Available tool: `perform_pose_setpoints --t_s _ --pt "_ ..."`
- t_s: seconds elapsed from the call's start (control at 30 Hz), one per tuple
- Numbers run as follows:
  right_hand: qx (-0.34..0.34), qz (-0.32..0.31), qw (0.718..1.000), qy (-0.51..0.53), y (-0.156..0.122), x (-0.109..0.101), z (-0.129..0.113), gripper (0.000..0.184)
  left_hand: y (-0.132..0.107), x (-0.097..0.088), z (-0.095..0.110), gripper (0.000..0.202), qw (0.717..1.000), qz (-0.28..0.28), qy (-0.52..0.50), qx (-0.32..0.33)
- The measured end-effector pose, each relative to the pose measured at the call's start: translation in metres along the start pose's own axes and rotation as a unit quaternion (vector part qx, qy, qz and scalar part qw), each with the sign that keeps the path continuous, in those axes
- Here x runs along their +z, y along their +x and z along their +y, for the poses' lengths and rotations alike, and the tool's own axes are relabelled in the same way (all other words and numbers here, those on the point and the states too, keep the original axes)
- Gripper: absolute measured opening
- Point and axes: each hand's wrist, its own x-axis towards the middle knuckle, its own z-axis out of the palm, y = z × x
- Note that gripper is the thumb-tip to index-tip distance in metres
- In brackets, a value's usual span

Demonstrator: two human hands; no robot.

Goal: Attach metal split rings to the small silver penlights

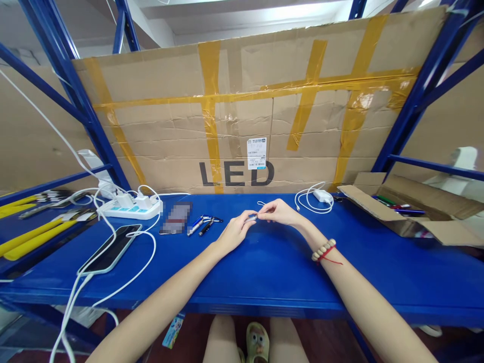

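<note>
My left hand (235, 233) and my right hand (279, 213) meet over the middle of the blue shelf surface (272, 267). Both pinch a small thin object (254, 217) between their fingertips; it looks like a little pen-shaped item with a thin loop at its far end, too small to name surely. My right wrist wears a bead bracelet (323, 249) with a red string. A few small pens or keyring lights (202, 224) lie just left of my left hand.
A white power strip (130, 206) with plugs and trailing white cables sits at the left, beside a phone (111, 248) on a cable. A white charger (321, 195) lies behind my right hand. An open cardboard box (412, 209) holding pens stands at right. A taped cardboard sheet (242, 126) forms the back wall.
</note>
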Motion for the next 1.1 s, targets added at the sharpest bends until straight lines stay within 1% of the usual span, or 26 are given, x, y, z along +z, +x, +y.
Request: perform_pose_setpoints --t_s 0.17,0.37,0.57,0.67,0.8,0.87,1.0,1.1 --pt "0.033 -0.022 0.999 0.005 -0.002 0.001 0.001 0.025 -0.004 0.0 0.004 0.029 1.0 -0.012 -0.003 0.006" --pt "0.079 -0.011 0.997 0.007 -0.001 0.004 0.002 0.026 -0.003 0.0 0.006 0.024 1.0 0.004 -0.006 0.024" --pt "0.081 -0.032 0.996 0.008 -0.002 0.005 0.001 0.033 -0.002 -0.002 0.006 0.025 0.998 -0.004 -0.002 0.064" --pt "0.079 -0.026 0.997 0.0 -0.001 0.007 0.0 0.037 0.0 -0.001 0.005 0.024 0.998 0.016 0.004 0.061" --pt "0.042 0.028 0.999 -0.004 0.002 0.012 -0.002 0.043 0.004 0.003 0.006 0.024 0.997 0.072 -0.021 -0.01" --pt "0.016 0.057 0.998 -0.002 0.004 0.014 -0.004 0.044 0.006 0.005 0.007 0.024 0.995 0.086 -0.043 -0.033" --pt "-0.032 0.099 0.995 -0.009 0.004 0.012 -0.007 0.043 0.008 0.007 0.009 0.023 0.992 0.081 -0.085 -0.036" --pt "-0.083 0.087 0.993 -0.013 0.003 0.008 -0.007 0.039 0.008 0.008 0.011 0.023 0.991 0.074 -0.107 -0.042"
